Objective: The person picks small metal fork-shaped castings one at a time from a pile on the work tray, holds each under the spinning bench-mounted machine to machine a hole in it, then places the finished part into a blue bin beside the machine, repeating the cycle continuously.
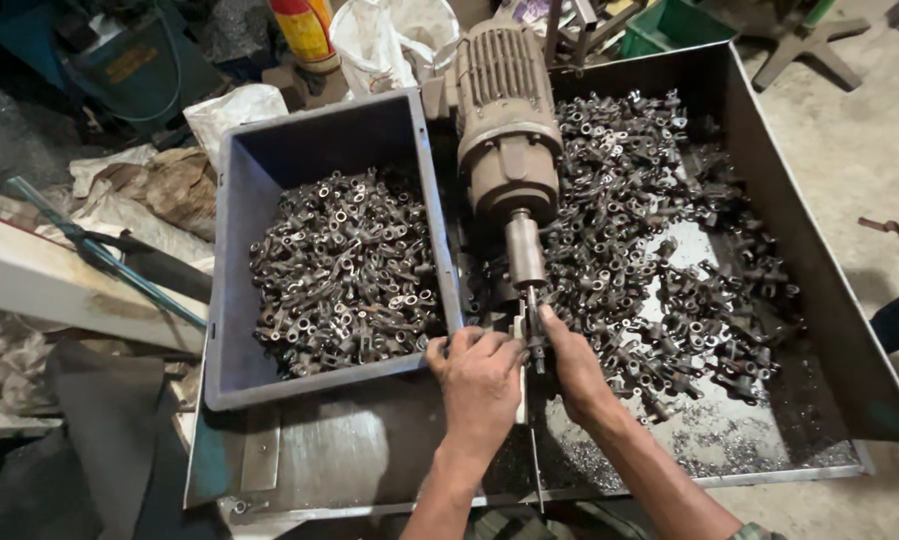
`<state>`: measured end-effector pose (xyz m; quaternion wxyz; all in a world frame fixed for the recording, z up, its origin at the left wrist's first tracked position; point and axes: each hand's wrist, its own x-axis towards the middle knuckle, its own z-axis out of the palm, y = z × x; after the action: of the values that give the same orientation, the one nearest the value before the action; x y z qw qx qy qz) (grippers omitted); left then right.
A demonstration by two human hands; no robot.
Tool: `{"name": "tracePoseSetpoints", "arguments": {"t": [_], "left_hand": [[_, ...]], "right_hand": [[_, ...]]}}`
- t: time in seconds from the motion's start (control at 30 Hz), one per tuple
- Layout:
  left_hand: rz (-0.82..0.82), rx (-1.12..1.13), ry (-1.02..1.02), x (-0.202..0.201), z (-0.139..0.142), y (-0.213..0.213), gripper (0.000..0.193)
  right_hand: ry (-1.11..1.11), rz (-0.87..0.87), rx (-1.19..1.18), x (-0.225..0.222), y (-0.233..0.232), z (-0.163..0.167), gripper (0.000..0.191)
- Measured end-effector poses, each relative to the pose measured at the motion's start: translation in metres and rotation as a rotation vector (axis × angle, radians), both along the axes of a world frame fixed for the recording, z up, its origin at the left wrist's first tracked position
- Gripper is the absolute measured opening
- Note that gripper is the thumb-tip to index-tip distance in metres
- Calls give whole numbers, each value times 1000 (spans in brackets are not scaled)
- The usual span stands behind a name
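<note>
Left hand (481,372) curled shut over a small metal part (521,322), right hand (572,358) pinching it beneath motor spindle (525,250)

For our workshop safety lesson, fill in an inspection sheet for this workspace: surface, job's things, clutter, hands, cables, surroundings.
Surface: metal tray, strewn with swarf.
Job's things: motor with spindle; small metal parts loose in tray; more in grey bin.
Clutter: sacks, rags.
Hands: left hand and right hand together at spindle tip; grip unclear.
Cables: nothing seen.
Surroundings: concrete floor, green crate.
</note>
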<state>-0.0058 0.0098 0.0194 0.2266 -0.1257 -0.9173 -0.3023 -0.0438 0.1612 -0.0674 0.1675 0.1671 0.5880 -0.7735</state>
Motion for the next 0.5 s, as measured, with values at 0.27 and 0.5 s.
{"name": "tracePoseSetpoints", "arguments": {"t": [0.27,0.5], "left_hand": [[-275,-13,-259,9,15,-30,9],[-160,1543,-272,4,5,-57,29]], "right_hand": [[-80,162,162,45,23,-16,70],[317,93,1097,-2,61,8,39]]}}
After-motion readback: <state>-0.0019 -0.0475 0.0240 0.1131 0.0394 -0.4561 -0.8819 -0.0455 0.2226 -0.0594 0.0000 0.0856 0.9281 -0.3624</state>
